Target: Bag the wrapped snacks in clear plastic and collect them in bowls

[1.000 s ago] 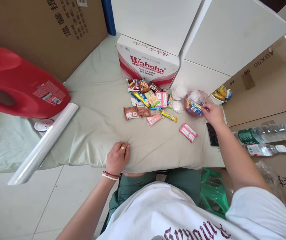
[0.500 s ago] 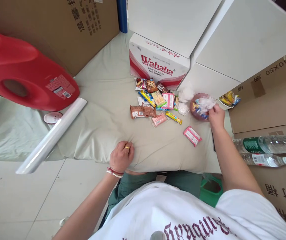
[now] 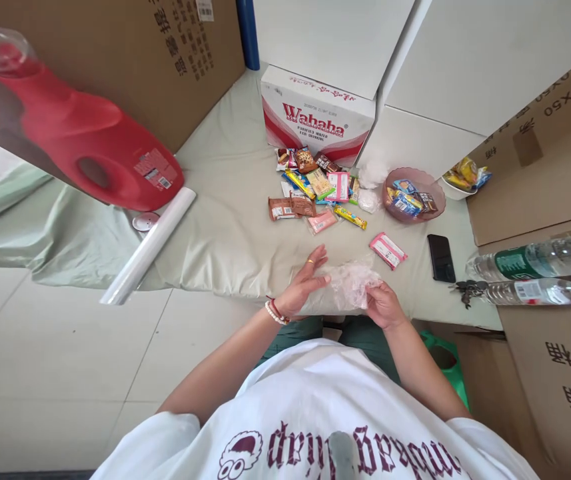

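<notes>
A crumpled sheet of clear plastic wrap [image 3: 352,285] hangs over the front of the cloth, pinched in my right hand [image 3: 384,304]. My left hand [image 3: 305,283] is at its left side, fingers stretched out and thumb apart. Just beyond lies a pink-and-white snack packet [image 3: 388,251]. A pink translucent bowl [image 3: 438,190] holds several wrapped snacks. Left of it is a pile of packaged snacks [image 3: 318,183], with a yellow snack bar [image 3: 350,217] at its near edge. Two crumpled balls of clear plastic [image 3: 369,200] rest between pile and bowl.
A red detergent jug [image 3: 110,150] and a roll of plastic wrap [image 3: 149,247] are at left. A Wahaha carton [image 3: 318,117] stands behind the snacks. At right are a black phone [image 3: 441,259], plastic bottles [image 3: 540,291], a white bowl [image 3: 458,192] and cardboard boxes [image 3: 545,153].
My right hand has brought the plastic wrap from the pink bowl to the front edge, uncovering the bowl. My left hand has moved right toward the wrap and its fingers have opened out.
</notes>
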A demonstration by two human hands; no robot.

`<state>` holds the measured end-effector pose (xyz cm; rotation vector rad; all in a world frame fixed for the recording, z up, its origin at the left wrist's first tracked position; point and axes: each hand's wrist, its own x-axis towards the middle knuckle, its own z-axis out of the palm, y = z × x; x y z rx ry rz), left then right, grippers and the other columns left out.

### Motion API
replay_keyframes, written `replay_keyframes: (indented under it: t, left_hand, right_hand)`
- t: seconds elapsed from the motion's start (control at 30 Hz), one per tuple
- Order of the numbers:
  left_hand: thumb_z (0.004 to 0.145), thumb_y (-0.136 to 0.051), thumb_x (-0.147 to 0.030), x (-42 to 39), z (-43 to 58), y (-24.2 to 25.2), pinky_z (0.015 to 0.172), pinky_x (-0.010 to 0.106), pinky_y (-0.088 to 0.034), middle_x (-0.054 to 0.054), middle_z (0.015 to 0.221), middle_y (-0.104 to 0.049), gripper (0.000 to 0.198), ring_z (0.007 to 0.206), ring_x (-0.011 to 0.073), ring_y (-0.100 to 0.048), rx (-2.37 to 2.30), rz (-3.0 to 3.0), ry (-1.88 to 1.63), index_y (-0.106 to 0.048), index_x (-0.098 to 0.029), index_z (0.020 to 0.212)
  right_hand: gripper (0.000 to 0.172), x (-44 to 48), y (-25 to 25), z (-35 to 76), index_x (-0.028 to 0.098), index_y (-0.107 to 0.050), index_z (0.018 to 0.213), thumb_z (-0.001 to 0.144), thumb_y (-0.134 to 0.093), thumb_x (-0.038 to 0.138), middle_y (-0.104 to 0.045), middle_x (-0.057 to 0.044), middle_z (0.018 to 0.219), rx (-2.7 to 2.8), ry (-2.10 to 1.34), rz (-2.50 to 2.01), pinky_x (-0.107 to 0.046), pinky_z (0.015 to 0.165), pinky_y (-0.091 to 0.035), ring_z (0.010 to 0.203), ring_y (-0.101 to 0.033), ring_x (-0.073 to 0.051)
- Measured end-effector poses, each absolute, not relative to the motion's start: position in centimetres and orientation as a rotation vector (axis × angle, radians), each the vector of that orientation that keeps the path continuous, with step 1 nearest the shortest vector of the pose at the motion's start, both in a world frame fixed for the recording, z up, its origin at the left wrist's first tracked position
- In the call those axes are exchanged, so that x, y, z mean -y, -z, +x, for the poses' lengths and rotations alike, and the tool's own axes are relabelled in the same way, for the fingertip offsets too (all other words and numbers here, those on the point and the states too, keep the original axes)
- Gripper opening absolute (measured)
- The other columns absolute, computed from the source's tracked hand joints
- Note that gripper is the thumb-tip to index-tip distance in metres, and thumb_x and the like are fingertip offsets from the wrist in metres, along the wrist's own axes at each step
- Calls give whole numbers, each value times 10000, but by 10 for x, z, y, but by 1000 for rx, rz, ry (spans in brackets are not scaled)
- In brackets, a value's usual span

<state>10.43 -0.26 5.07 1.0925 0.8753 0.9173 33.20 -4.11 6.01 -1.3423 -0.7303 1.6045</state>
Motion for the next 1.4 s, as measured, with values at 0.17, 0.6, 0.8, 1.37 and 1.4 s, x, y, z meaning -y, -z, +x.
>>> replay_keyframes:
  t: [0.17,0.6,0.8,1.37,1.4]
  left_hand:
    - [854,-723,-561,9,110,-58,844,343,-511,59,971,-733,371,907,214,-667,-881,994,-894,-705,-208,966]
    - [750,-797,-450,14,93,-51,640,262,-371,-52,724,-459,406,661,117,-411,-1062,941,-1013,-637,-214,1039]
    - [895,-607,-586,2,53,-44,527,254,-344,-26,746,-461,469,583,97,-362,-953,620,-1057,-668,-180,1121]
    - [708,-819,-255,-8,69,-50,653,235,-387,-9,889,-611,564,757,108,-513,-878,780,-940,-667,-205,1248]
    - [720,-813,-260,-8,70,-49,700,245,-415,-5,896,-617,558,795,121,-537,-904,822,-962,-659,-208,1254]
  right_hand:
    - [459,41,-60,342,236,-718,914,632,-909,543,-725,-16,780,738,-1599,-1386,-294,539,-516,591,-611,-159]
    - [495,18,-46,322,243,-690,1148,758,-795,529,-711,-93,1144,1184,-1257,-1561,-345,784,-563,908,-647,-211]
    - [405,4,-52,361,216,-724,943,671,-859,484,-696,-16,858,829,-1281,-1507,-264,631,-449,670,-541,-130]
    - [588,-23,-82,295,280,-624,1430,886,-783,436,-605,-110,1402,1990,-992,-1211,-314,687,-567,749,-607,-137]
    - [501,-24,-79,286,275,-664,1377,903,-766,403,-634,-101,1352,2023,-1021,-1158,-311,707,-569,766,-619,-140]
